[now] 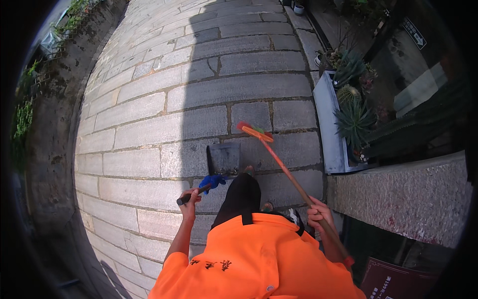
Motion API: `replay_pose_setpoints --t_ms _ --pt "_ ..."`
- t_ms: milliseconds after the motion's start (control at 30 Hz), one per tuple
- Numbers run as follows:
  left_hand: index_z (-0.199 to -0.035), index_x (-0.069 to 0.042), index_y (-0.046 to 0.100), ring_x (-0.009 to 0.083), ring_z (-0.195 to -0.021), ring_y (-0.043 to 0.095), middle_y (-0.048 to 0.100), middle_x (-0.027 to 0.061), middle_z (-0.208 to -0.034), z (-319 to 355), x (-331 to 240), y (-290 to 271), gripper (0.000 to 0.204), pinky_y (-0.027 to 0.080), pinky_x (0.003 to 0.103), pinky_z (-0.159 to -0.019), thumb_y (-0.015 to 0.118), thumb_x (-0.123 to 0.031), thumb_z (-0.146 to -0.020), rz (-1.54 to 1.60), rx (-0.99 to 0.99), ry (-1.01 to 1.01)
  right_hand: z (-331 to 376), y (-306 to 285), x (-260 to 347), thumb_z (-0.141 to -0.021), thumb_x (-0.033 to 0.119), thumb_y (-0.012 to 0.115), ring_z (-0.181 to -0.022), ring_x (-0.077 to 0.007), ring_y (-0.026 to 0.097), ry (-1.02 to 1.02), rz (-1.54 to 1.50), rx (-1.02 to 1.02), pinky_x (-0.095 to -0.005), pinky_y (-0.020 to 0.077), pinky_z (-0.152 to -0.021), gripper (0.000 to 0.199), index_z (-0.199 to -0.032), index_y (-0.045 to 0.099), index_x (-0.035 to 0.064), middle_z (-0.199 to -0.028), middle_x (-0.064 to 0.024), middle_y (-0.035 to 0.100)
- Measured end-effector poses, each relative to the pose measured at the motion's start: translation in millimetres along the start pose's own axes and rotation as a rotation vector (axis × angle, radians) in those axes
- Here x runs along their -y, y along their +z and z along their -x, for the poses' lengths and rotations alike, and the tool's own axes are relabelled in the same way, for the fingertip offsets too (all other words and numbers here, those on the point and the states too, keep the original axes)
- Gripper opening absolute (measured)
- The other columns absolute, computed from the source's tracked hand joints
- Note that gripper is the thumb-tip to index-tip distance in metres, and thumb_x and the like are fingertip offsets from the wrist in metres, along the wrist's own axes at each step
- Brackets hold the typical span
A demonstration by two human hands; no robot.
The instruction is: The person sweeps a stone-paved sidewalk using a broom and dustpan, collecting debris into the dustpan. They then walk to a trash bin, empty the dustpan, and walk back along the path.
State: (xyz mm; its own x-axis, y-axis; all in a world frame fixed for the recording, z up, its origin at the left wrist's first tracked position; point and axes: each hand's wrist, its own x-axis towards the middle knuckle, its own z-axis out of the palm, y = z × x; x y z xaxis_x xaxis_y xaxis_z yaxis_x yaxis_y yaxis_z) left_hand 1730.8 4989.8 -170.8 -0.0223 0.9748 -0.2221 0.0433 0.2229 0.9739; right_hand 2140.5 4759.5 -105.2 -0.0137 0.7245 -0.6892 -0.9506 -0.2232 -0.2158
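My left hand (188, 203) is closed round the black-ended handle of a long-handled dustpan (224, 158). A bunched blue cloth or glove (213, 183) hangs about that handle, just beyond my fingers. The grey pan lies on the paving ahead of my feet, with some small debris near its near edge. On the other side, my right hand (320, 214) grips the wooden stick of a broom (285, 169). Its orange head, with red and green bristles, is out ahead to the right of the pan; whether it touches the stone I cannot tell.
Grey stone paving (199, 119) stretches ahead, partly shaded. Along the right stand a pale planter box (332, 127) of succulents and a rough stone ledge (403, 194). A low weathered wall (59, 99) with greenery runs down the left. A dark red sign (398, 281) is at lower right.
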Motion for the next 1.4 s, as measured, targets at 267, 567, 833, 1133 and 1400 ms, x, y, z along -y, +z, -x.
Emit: replay_pose_setpoints --t_ms 267,567,833,1133,1400 --pt "-0.079 -0.001 0.061 0.0131 -0.055 0.060 0.061 0.0078 -0.065 -230 -27 148 0.023 0.048 0.024 -0.051 0.068 -0.023 -0.081 -0.038 -0.024 -0.054 -172 100 143 -0.093 0.014 0.036 -0.045 -0.0026 0.047 0.059 -0.241 0.177 -0.0252 0.0359 -0.037 0.026 -0.112 0.051 0.0065 -0.066 0.0032 0.047" --pt "-0.076 0.000 0.063 0.0136 -0.052 0.060 0.062 0.0086 -0.064 -425 -101 255 0.026 0.047 0.024 -0.047 0.068 -0.025 -0.079 -0.179 -0.023 -0.089 -315 227 310 -0.090 0.023 0.042 -0.044 -0.0093 0.048 0.081 -0.465 0.108 -0.0247 0.0346 -0.038 0.023 -0.073 0.047 0.0083 -0.058 0.0026 0.048" --pt "-0.070 0.002 0.061 0.0135 -0.046 0.057 0.060 0.0086 -0.058 -599 -125 334 0.027 0.045 0.024 -0.042 0.069 -0.022 -0.078 -0.070 -0.172 -0.131 -487 260 448 -0.088 0.021 0.044 -0.055 -0.0119 0.054 -0.018 -0.571 0.117 -0.0261 0.0382 -0.044 0.032 -0.093 0.042 -0.0112 -0.066 -0.0025 0.052" --pt "-0.074 0.002 0.060 0.0132 -0.044 0.055 0.058 0.0078 -0.059 -783 -194 442 0.023 0.043 0.024 -0.038 0.066 -0.020 -0.081 -0.012 -0.251 -0.107 -686 312 597 -0.077 0.014 0.048 -0.052 -0.0167 0.053 -0.039 -0.713 0.046 -0.0316 0.0398 -0.048 0.013 -0.066 0.047 0.0069 -0.055 -0.0033 0.049" --pt "-0.073 0.000 0.060 0.0138 -0.044 0.056 0.059 0.0077 -0.061 -980 -211 539 0.030 0.045 0.025 -0.039 0.064 -0.028 -0.083 0.048 -0.240 -0.194 -830 423 732 -0.076 0.021 0.050 -0.048 -0.0135 0.054 -0.095 -0.742 -0.252 -0.0235 0.0384 -0.041 0.027 -0.093 0.042 0.0011 -0.056 -0.0028 0.053"
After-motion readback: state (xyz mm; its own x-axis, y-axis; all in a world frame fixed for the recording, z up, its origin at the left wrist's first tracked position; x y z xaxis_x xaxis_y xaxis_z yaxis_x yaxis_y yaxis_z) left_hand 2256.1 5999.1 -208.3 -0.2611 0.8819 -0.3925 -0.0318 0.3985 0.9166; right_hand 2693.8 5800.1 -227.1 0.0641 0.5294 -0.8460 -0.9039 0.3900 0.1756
